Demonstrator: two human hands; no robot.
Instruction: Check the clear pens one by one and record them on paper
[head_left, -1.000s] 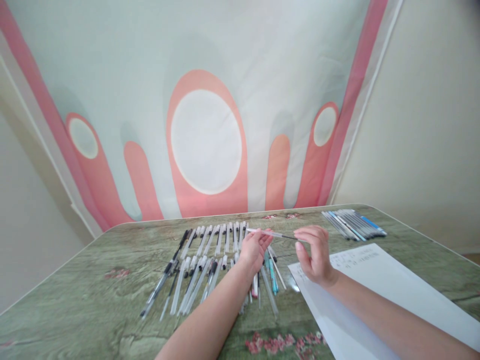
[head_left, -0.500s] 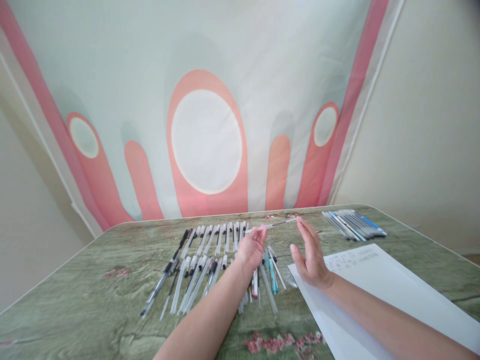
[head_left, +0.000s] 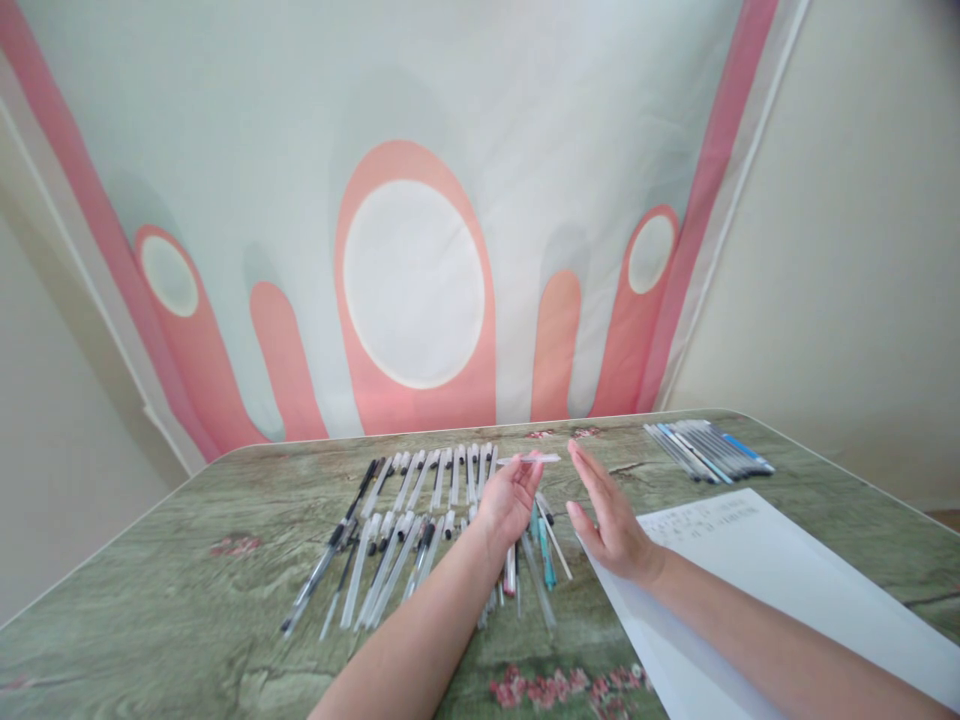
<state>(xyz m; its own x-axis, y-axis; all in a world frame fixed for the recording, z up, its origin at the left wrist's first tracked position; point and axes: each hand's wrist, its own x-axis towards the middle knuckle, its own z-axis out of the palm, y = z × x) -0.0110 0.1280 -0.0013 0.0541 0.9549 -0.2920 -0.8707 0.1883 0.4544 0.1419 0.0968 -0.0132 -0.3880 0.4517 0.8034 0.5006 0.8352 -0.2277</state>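
Observation:
My left hand is raised a little above the table and pinches a thin clear pen by its fingertips, held level. My right hand is flat, fingers stretched out together, its fingertips just off the pen's right end. Below both hands lie several pens in two rows on the green table, with a few loose teal and pink pens between my wrists.
A white sheet of paper lies under my right forearm. Several dark and blue pens are lined up at the far right of the table. A pink and pale patterned cloth hangs behind the table.
My right hand let go of the pen's thin end, opened flat and moved left toward the pen. The dark refill end that showed before is out of sight, and the pen looks shorter.

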